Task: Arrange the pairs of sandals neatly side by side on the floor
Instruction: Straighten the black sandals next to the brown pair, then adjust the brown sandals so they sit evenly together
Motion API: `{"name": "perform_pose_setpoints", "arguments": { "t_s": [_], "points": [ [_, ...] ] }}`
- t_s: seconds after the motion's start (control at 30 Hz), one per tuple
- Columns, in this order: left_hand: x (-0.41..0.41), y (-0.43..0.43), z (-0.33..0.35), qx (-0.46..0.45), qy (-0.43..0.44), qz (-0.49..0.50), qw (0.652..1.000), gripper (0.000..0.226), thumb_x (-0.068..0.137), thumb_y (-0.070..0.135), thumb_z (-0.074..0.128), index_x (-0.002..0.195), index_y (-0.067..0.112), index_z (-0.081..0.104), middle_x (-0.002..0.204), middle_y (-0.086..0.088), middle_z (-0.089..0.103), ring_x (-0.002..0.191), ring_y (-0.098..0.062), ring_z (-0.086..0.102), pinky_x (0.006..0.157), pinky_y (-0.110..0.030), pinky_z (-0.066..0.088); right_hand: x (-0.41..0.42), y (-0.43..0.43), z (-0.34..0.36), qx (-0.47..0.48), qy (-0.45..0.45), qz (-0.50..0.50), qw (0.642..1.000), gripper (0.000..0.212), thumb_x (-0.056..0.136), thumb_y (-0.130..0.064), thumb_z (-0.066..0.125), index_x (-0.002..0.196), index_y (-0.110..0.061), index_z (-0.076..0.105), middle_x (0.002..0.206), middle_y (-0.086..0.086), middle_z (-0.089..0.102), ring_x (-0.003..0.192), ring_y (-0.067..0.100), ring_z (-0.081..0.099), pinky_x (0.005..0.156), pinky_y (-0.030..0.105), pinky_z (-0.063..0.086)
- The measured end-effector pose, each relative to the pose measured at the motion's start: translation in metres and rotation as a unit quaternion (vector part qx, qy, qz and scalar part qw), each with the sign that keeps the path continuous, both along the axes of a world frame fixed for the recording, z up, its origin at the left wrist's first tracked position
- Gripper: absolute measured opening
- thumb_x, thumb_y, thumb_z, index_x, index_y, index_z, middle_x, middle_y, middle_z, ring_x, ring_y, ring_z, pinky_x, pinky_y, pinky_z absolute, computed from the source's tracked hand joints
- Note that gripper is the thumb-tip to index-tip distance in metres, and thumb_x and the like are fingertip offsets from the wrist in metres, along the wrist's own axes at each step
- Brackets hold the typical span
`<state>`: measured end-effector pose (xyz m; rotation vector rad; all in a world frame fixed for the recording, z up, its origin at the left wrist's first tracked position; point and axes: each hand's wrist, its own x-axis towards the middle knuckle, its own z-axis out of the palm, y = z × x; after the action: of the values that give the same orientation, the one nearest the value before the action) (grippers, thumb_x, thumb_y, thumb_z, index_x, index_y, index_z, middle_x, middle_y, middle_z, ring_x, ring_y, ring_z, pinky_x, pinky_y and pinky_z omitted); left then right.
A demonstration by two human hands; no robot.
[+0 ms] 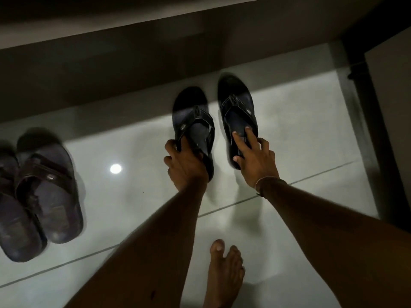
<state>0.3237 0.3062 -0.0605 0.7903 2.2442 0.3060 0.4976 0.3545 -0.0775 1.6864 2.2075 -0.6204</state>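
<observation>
Two black flip-flop sandals lie toes away from me on the pale tiled floor. My left hand grips the heel end of the left black sandal, fingers curled round its strap and edge. My right hand holds the heel of the right black sandal, two fingers pressed on the footbed and the thumb under the side. A narrow gap separates the two sandals, and the right one sits slightly farther forward. A brown pair rests at the left: one sandal fully seen, the other sandal cut by the frame edge.
A dark wall base or step runs across the back, just past the black sandals' toes. A dark vertical frame stands at the right. My bare foot is on the floor near the bottom. A ceiling light reflects on the tile.
</observation>
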Motion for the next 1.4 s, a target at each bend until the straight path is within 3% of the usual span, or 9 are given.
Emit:
{"name": "perform_pose_setpoints", "arguments": {
  "t_s": [0.3, 0.43, 0.57, 0.7, 0.83, 0.97, 1.07, 1.23, 1.4],
  "points": [
    [0.019, 0.007, 0.001, 0.014, -0.032, 0.024, 0.999, 0.067, 0.091, 0.034, 0.071, 0.147, 0.023, 0.036, 0.156, -0.009, 0.027, 0.129, -0.039, 0.045, 0.096, -0.05, 0.052, 0.002, -0.01, 0.002, -0.014, 0.03, 0.036, 0.999, 0.069, 0.102, -0.03, 0.053, 0.161, -0.038, 0.018, 0.172, 0.0, 0.001, 0.148, 0.036, 0.019, 0.112, 0.053, 0.035],
    [0.016, 0.004, 0.0, 0.028, -0.021, -0.017, 0.999, 0.067, 0.089, 0.033, 0.072, 0.147, 0.025, 0.04, 0.154, -0.011, 0.03, 0.128, -0.041, 0.047, 0.094, -0.046, 0.053, 0.004, -0.005, 0.003, -0.015, 0.021, 0.046, 0.999, 0.069, 0.102, -0.032, 0.054, 0.161, -0.037, 0.019, 0.172, 0.001, 0.002, 0.149, 0.036, 0.017, 0.113, 0.055, 0.033],
    [0.011, 0.0, 0.002, 0.02, -0.02, -0.037, 0.999, 0.072, 0.088, 0.035, 0.073, 0.149, 0.029, 0.036, 0.156, -0.009, 0.028, 0.129, -0.041, 0.046, 0.098, -0.054, 0.054, 0.002, -0.005, 0.004, -0.015, 0.008, 0.042, 0.999, 0.07, 0.102, -0.031, 0.055, 0.161, -0.036, 0.019, 0.172, 0.001, 0.003, 0.153, 0.037, 0.009, 0.116, 0.059, 0.028],
    [0.007, -0.017, 0.012, 0.04, -0.006, -0.033, 0.999, 0.074, 0.089, 0.043, 0.07, 0.152, 0.037, 0.032, 0.163, -0.009, 0.019, 0.132, -0.044, 0.045, 0.096, -0.06, 0.054, -0.003, -0.015, 0.013, 0.025, -0.006, -0.009, 1.0, 0.065, 0.102, -0.021, 0.052, 0.159, -0.035, 0.023, 0.171, 0.005, 0.01, 0.155, 0.04, -0.002, 0.12, 0.061, 0.02],
    [-0.015, -0.069, 0.039, 0.066, 0.0, -0.03, 0.997, 0.06, 0.097, 0.042, 0.062, 0.151, 0.039, 0.036, 0.162, -0.003, 0.024, 0.135, -0.036, 0.045, 0.097, -0.057, 0.055, -0.024, -0.052, 0.045, 0.07, 0.007, -0.061, 0.996, 0.063, 0.099, -0.015, 0.056, 0.154, -0.031, 0.03, 0.167, 0.007, 0.023, 0.154, 0.041, 0.009, 0.117, 0.061, 0.027],
    [-0.083, -0.151, 0.072, 0.047, 0.033, -0.057, 0.997, 0.055, 0.099, 0.044, 0.057, 0.15, 0.034, 0.04, 0.157, 0.0, 0.034, 0.128, -0.031, 0.051, 0.096, -0.051, 0.054, -0.077, -0.106, 0.081, 0.052, 0.015, -0.022, 0.998, 0.059, 0.098, -0.03, 0.058, 0.153, -0.027, 0.036, 0.162, 0.008, 0.034, 0.146, 0.039, 0.03, 0.109, 0.058, 0.041],
    [-0.155, -0.21, 0.086, 0.014, 0.063, -0.061, 0.996, 0.054, 0.099, 0.043, 0.056, 0.15, 0.031, 0.044, 0.156, -0.003, 0.039, 0.134, -0.032, 0.049, 0.102, -0.052, 0.05, -0.139, -0.146, 0.093, 0.014, 0.02, 0.005, 1.0, 0.055, 0.102, -0.039, 0.052, 0.154, -0.03, 0.036, 0.164, 0.004, 0.034, 0.146, 0.032, 0.033, 0.11, 0.052, 0.042],
    [-0.272, -0.295, 0.089, -0.016, 0.123, -0.05, 0.991, 0.05, 0.097, 0.041, 0.057, 0.145, 0.029, 0.047, 0.151, -0.01, 0.043, 0.129, -0.039, 0.048, 0.098, -0.054, 0.047, -0.259, -0.212, 0.084, -0.033, 0.083, 0.052, 0.995, 0.052, 0.102, -0.038, 0.053, 0.152, -0.031, 0.043, 0.163, 0.002, 0.034, 0.139, 0.03, 0.042, 0.106, 0.047, 0.044],
    [-0.343, -0.339, 0.048, -0.041, 0.104, -0.019, 0.994, 0.057, 0.095, 0.044, 0.064, 0.146, 0.03, 0.043, 0.159, -0.01, 0.032, 0.138, -0.04, 0.041, 0.104, -0.059, 0.045, -0.334, -0.25, 0.038, -0.066, 0.105, 0.087, 0.988, 0.058, 0.099, -0.036, 0.06, 0.153, -0.032, 0.038, 0.163, 0.006, 0.031, 0.132, 0.035, 0.048, 0.103, 0.047, 0.048]
  ]
}}
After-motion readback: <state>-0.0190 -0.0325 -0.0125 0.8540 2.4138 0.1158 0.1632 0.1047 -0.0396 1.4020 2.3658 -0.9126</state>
